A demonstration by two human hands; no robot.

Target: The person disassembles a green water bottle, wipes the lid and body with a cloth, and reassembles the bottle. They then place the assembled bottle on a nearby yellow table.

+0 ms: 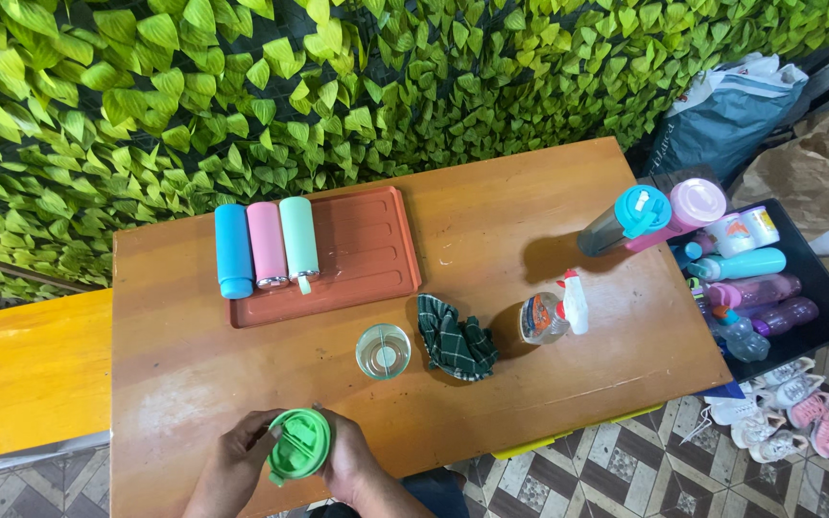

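Near the table's front edge, both hands (pixel 285 460) grip a green lid (pixel 299 446).

Bright, even daylight; sharp focus throughout. Soft shadows fall left of the spray bottle (pixel 554 315). Mild wide-angle bending at edges.

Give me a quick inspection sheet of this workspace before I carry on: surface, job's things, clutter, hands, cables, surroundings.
Surface: wooden table, worn, with pale scuffs.
Job's things: green bottle lid held at the near edge; open clear bottle stands upright beyond it.
Clutter: red tray bearing blue, pink and mint bottles lying side by side; dark checked cloth; spray bottle; two lidded bottles at the right end.
Hands: left hand and right hand both grip the lid.
Cables: nothing seen.
Surroundings: leafy green wall; black crate of bottles; small shoes on a tiled floor.
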